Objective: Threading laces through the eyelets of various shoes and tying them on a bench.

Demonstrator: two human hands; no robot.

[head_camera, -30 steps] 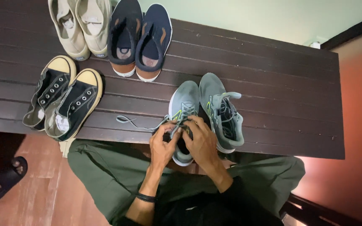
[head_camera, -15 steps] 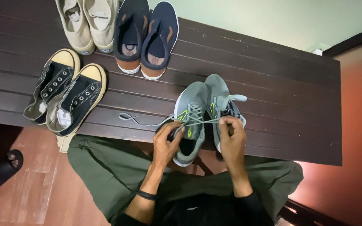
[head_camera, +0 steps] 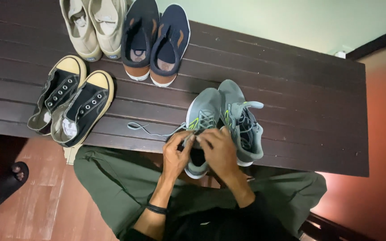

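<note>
Showing both hands closed on the lace (head_camera: 153, 130) of the left grey shoe (head_camera: 203, 117): left hand (head_camera: 178, 154) and right hand (head_camera: 220, 151) met over its tongue, fingers pinched. The shoe lay at the table (head_camera: 309, 129) edge, touching its mate (head_camera: 243, 122) at 3 o'clock. Black sneakers (head_camera: 72, 107) lay at 9 o'clock, navy shoes (head_camera: 157, 40) at 11.

Heel half of the left grey sneaker (head_camera: 203, 117) under both hands, beige shoes' (head_camera: 95, 27) heels seemingly cut off by the top edge
</note>
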